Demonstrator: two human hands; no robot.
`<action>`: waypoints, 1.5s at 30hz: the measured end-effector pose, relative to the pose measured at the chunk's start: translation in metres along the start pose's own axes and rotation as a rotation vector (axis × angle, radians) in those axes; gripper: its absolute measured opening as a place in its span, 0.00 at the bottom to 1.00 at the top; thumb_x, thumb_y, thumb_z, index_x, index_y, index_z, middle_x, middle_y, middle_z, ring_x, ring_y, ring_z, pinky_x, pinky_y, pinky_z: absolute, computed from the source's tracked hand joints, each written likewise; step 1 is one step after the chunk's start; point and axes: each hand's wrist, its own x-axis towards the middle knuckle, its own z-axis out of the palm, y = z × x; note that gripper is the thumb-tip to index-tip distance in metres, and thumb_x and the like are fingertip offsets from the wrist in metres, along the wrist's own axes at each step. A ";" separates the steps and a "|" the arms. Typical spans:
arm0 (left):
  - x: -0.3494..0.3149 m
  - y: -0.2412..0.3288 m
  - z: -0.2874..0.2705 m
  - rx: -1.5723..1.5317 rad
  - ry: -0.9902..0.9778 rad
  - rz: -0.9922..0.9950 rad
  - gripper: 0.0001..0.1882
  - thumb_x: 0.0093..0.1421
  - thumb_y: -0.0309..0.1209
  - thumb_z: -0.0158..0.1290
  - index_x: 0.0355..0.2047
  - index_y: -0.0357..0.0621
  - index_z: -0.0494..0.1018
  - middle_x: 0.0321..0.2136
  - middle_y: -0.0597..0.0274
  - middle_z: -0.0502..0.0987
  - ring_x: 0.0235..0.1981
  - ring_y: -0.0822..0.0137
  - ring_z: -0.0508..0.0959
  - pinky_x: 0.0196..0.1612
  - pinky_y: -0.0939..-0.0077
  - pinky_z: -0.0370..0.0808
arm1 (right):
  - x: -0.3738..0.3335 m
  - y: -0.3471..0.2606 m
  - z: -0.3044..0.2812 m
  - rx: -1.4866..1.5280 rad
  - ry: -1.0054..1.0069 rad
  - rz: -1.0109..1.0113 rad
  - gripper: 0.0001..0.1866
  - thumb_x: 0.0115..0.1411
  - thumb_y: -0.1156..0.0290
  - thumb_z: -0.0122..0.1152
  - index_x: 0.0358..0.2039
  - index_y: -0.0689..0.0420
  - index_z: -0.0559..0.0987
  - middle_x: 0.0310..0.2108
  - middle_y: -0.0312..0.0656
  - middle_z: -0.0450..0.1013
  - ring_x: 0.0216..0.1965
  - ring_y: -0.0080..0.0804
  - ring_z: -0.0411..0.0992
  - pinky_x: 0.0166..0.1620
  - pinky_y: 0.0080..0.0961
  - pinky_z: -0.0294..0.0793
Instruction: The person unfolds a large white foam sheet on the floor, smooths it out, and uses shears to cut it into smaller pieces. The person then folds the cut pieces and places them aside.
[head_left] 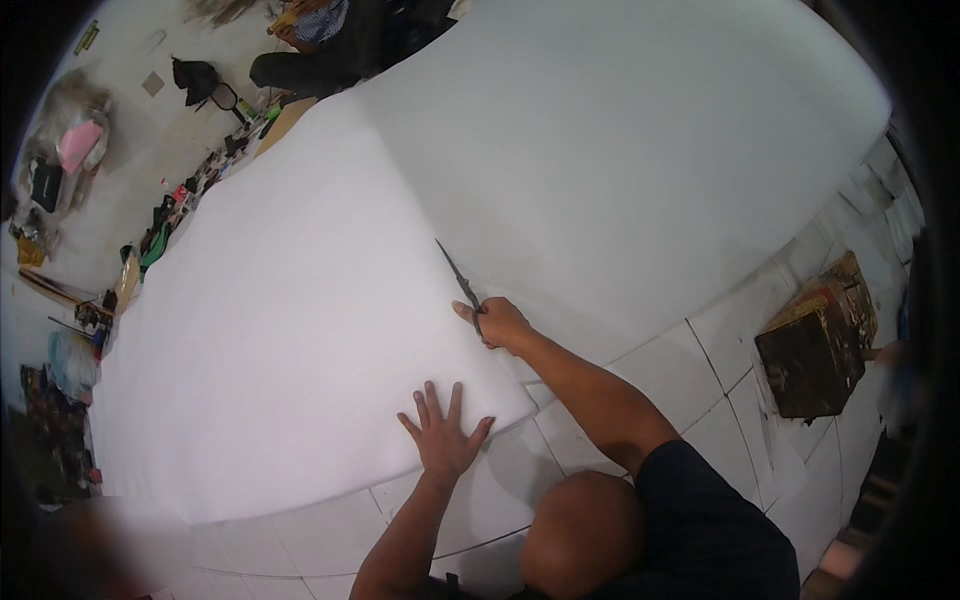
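Observation:
A large soft white sheet (270, 300), which looks like foam or padding, covers the floor on the left. Next to it a greyer white sheet (640, 150) spreads to the right, and a straight edge runs between them. My left hand (446, 438) lies flat near the front corner of the brighter sheet, fingers spread. Dark scissors (463, 280) are in my right hand (500, 325), wrapped round the handles. Their blades look closed, with the tip pointing away from me along the edge between the sheets. Whether the blades touch the sheet, I cannot tell.
White floor tiles (660, 365) show along the front and right. A worn brown box (812, 350) stands at the right. Far left, small clutter and a round mirror (224, 97) line the sheet's edge. Another person (330, 50) sits at the top, holding something yellowish.

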 end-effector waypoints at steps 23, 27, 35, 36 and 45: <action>0.007 -0.001 -0.006 -0.025 -0.041 0.007 0.44 0.58 0.66 0.51 0.68 0.56 0.62 0.68 0.33 0.52 0.70 0.31 0.50 0.63 0.19 0.37 | 0.124 -0.072 -0.010 -0.014 0.004 0.034 0.36 0.57 0.34 0.63 0.12 0.52 0.66 0.10 0.37 0.62 0.11 0.28 0.63 0.17 0.28 0.64; 0.015 0.005 -0.032 -0.026 -0.117 -0.043 0.40 0.59 0.58 0.55 0.65 0.51 0.64 0.66 0.33 0.55 0.68 0.33 0.54 0.64 0.21 0.41 | 0.127 -0.063 -0.008 -0.012 -0.061 0.037 0.33 0.59 0.38 0.64 0.16 0.54 0.68 0.13 0.37 0.64 0.13 0.27 0.63 0.18 0.28 0.66; 0.239 -0.045 -0.034 -0.085 0.353 -0.260 0.38 0.66 0.56 0.46 0.70 0.49 0.56 0.70 0.36 0.50 0.72 0.37 0.48 0.71 0.40 0.41 | 0.141 -0.063 -0.005 0.116 -0.154 0.094 0.34 0.60 0.37 0.61 0.17 0.57 0.70 0.15 0.40 0.67 0.16 0.30 0.66 0.22 0.31 0.69; 0.247 -0.052 -0.022 -0.052 0.292 -0.299 0.39 0.66 0.57 0.45 0.71 0.50 0.55 0.71 0.37 0.48 0.72 0.38 0.46 0.71 0.40 0.40 | 0.138 -0.067 -0.002 0.136 -0.178 0.114 0.32 0.60 0.37 0.62 0.20 0.56 0.70 0.17 0.38 0.67 0.17 0.29 0.66 0.22 0.30 0.69; 0.257 -0.044 -0.009 -0.083 0.229 -0.317 0.41 0.64 0.59 0.44 0.70 0.49 0.56 0.71 0.37 0.45 0.73 0.38 0.44 0.71 0.37 0.36 | 0.112 -0.109 -0.034 0.321 -0.335 0.418 0.38 0.60 0.29 0.54 0.36 0.59 0.71 0.22 0.37 0.68 0.23 0.29 0.70 0.32 0.26 0.77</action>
